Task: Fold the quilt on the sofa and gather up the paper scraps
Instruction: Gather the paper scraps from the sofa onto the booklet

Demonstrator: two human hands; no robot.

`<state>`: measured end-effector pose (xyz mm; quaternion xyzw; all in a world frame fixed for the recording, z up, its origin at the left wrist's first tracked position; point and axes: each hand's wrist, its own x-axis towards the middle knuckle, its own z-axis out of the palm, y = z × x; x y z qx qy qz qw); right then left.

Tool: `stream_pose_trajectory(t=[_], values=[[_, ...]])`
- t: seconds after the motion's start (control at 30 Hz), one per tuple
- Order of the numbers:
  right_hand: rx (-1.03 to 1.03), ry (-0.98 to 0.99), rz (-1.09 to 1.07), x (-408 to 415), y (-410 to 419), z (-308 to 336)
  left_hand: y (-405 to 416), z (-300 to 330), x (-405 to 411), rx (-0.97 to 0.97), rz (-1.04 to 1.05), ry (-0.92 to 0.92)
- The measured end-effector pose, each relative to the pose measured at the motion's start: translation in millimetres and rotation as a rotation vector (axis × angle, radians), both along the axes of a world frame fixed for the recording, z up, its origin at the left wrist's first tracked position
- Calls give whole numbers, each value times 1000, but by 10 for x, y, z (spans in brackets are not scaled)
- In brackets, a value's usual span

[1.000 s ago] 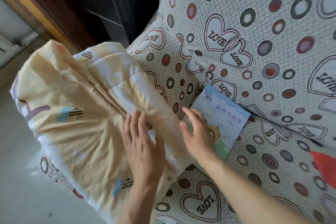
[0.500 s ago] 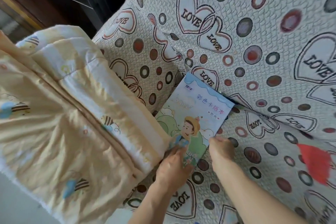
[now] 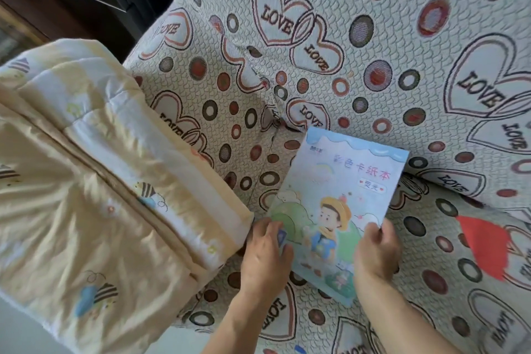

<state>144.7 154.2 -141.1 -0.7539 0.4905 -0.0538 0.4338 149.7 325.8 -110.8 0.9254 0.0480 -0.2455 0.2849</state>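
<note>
- We see the quilt [image 3: 94,181], pale yellow with bee prints, lying folded in a thick stack at the left end of the sofa [image 3: 373,46]; its near edge hangs past the seat front.
- The sofa wears a cover printed with rings and "LOVE" hearts.
- A card-paper pad [image 3: 339,204], light blue with a cartoon child on the cover, lies on the seat just right of the quilt, its far edge close to the crease where seat meets backrest.
- Our left hand [image 3: 265,256] rests on the pad's lower-left corner, fingers [image 3: 280,238] spread flat over the cover; the hand sits just beside the quilt's folded end. We cannot tell whether it grips the pad's edge.
- Our right hand [image 3: 376,253] is at the pad's right edge near its lower end, fingers curled over the cover. The thumb is hidden, so we record a probable pinch on the pad, unconfirmed.
- One red paper scrap [image 3: 485,244] lies flat on the seat, right of the pad and apart from both hands.
- At the bottom edge of the view, small red and blue bits show near the seat front; too little is in view to tell what they are.
</note>
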Motion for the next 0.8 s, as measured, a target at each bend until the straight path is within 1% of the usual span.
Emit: stream_pose_trajectory(t=[0.1,0.23,0.37,0.5,0.63,0.7,0.8], values=[[-38,92,-52,-158,-249,-6,-86,-19,2,-5,-1,6],[-37,178,-139,-376,-508,-45,-201,-45,-22,-18,-17,98],[-73,232,-140,-549,-651,-87,-337,-67,-123,-38,-67,167],[-53,138,-72,-665,-727,-111,-581,-82,-335,-26,-157,234],[-30,35,12,-779,-804,-122,-779,-63,-485,-5,-134,265],[-6,3,32,-822,-827,-115,-806,-38,-480,-29,-133,286],[10,-42,27,-957,-805,-131,-688,-85,-478,-58,-119,229]])
